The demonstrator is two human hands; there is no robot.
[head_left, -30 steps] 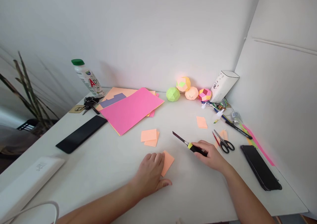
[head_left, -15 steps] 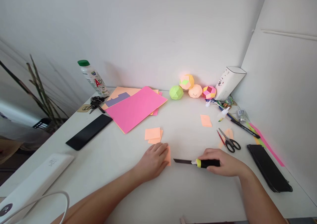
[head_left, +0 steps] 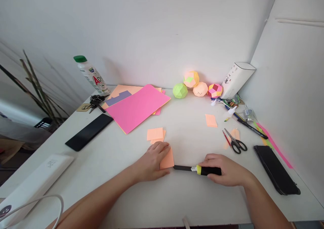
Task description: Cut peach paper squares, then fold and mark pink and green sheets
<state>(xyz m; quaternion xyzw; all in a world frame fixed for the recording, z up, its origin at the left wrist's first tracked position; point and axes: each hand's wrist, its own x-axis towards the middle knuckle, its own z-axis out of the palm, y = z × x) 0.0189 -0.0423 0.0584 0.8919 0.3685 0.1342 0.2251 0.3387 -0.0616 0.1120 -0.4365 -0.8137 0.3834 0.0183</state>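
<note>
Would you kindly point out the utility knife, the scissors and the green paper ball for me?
Utility knife [head_left: 198, 170], head view: its yellow collar.
Scissors [head_left: 233, 141], head view: near the pivot.
Green paper ball [head_left: 180, 91], head view: middle of its near side.

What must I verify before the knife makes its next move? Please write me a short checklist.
1. Knife gripped by its handle in the right hand: ok.
2. Blade out and pointing at the paper: ok.
3. Blade tip touching the paper: cannot tell; it is at the lower right corner.
4. Left hand on the paper: ok.
5. Left thumb well away from the tip: not ok, rather near.
</note>
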